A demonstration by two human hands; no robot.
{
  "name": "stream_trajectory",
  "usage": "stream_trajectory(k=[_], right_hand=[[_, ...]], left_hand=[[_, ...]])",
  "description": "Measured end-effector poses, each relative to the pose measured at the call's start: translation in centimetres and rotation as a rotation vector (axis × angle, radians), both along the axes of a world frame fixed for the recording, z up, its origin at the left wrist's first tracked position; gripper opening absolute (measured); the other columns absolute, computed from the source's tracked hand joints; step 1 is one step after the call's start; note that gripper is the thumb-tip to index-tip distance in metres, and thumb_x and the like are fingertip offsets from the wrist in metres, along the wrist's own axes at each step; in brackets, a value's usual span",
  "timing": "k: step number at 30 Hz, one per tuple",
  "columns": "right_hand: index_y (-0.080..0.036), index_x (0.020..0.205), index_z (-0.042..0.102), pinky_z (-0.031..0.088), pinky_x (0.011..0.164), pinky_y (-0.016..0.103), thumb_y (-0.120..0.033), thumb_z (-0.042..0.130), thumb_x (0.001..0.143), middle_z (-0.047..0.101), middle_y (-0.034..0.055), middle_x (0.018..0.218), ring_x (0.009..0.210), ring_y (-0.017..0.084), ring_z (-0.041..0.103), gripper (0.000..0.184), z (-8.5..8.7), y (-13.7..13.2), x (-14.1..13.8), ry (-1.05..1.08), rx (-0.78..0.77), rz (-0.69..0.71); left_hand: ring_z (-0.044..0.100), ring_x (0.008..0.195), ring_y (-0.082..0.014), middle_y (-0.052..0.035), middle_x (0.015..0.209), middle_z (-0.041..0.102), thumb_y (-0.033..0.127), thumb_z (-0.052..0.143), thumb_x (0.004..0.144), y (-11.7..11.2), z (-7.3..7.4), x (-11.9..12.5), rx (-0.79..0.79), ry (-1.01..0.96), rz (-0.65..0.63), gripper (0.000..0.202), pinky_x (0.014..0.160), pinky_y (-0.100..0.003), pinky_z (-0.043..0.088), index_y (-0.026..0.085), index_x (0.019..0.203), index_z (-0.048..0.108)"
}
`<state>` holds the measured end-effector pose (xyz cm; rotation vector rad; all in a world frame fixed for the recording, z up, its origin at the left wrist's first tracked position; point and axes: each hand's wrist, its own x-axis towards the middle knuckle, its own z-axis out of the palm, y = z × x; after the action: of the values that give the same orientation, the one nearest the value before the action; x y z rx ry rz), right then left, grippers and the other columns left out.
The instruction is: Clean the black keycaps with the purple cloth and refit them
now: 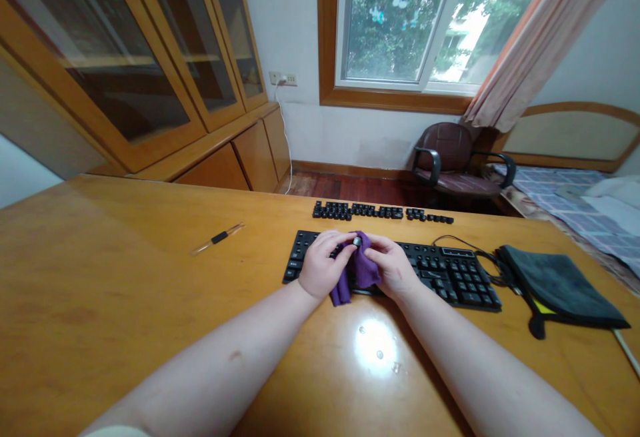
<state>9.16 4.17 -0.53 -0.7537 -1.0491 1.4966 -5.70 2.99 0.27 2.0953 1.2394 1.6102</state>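
Forearms nearest, mine, crossing the counter (150, 290) edge. Left hand (323, 265): fingers closed, pinching a small keycap (357, 241). Right hand (393, 267): fingers closed on the purple cloth (357, 274) bunched under it. Both sit over the keyboard (450, 274), left half. Loose keycap row (380, 211) lies behind it, dark cloth (560, 287) to the right.

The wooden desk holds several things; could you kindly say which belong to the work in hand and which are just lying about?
In hand: small dark keycap, pinched by left hand and right hand in the purple cloth; black keyboard beneath; row of loose black keycaps behind it.
Lying about: slim clear stick with black band; dark grey folded cloth; brown office chair.
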Motion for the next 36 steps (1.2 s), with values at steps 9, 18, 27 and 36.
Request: stream_trajectory(k=[9, 18, 27, 36], right_hand=[[-0.022, 0.069, 0.073, 0.047, 0.076, 0.030, -0.022, 0.077, 0.059, 0.070, 0.0016, 0.079, 0.078, 0.017, 0.062, 0.012, -1.1, 1.0, 0.8, -0.071, 0.087, -0.056], [-0.022, 0.076, 0.072, 0.048, 0.073, 0.030, -0.021, 0.076, 0.058, 0.069, 0.0013, 0.079, 0.074, 0.016, 0.060, 0.018, -1.1, 0.6, 0.2, 0.027, -0.029, -0.027], [-0.021, 0.068, 0.072, 0.048, 0.067, 0.027, -0.022, 0.075, 0.060, 0.067, -0.0006, 0.070, 0.067, 0.014, 0.059, 0.009, -0.5, 0.5, 0.2, 0.134, -0.065, -0.022], [-0.020, 0.068, 0.070, 0.050, 0.064, 0.028, -0.023, 0.079, 0.052, 0.070, 0.0002, 0.068, 0.061, 0.015, 0.061, 0.018, -0.1, 0.2, -0.4, 0.195, -0.206, -0.082]], left_hand=[[0.064, 0.087, -0.0160, -0.0045, 0.090, 0.071, 0.017, 0.061, 0.078, -0.1, -0.6, 0.9, -0.094, -0.189, -0.056, 0.018, 0.086, -0.033, 0.051, 0.022, 0.092, 0.071], [0.065, 0.090, -0.0166, -0.0050, 0.091, 0.071, 0.017, 0.062, 0.076, -0.2, -0.4, 1.2, -0.206, -0.300, -0.054, 0.018, 0.089, -0.033, 0.051, 0.020, 0.090, 0.072], [0.064, 0.092, -0.0178, -0.0047, 0.091, 0.071, 0.017, 0.062, 0.076, -0.3, -0.3, 1.2, -0.205, -0.267, -0.055, 0.018, 0.093, -0.035, 0.049, 0.021, 0.090, 0.072], [0.060, 0.100, -0.0183, -0.0050, 0.095, 0.068, 0.019, 0.065, 0.073, -0.1, -1.0, 1.2, -0.231, -0.348, -0.073, 0.017, 0.096, -0.035, 0.045, 0.021, 0.091, 0.068]])
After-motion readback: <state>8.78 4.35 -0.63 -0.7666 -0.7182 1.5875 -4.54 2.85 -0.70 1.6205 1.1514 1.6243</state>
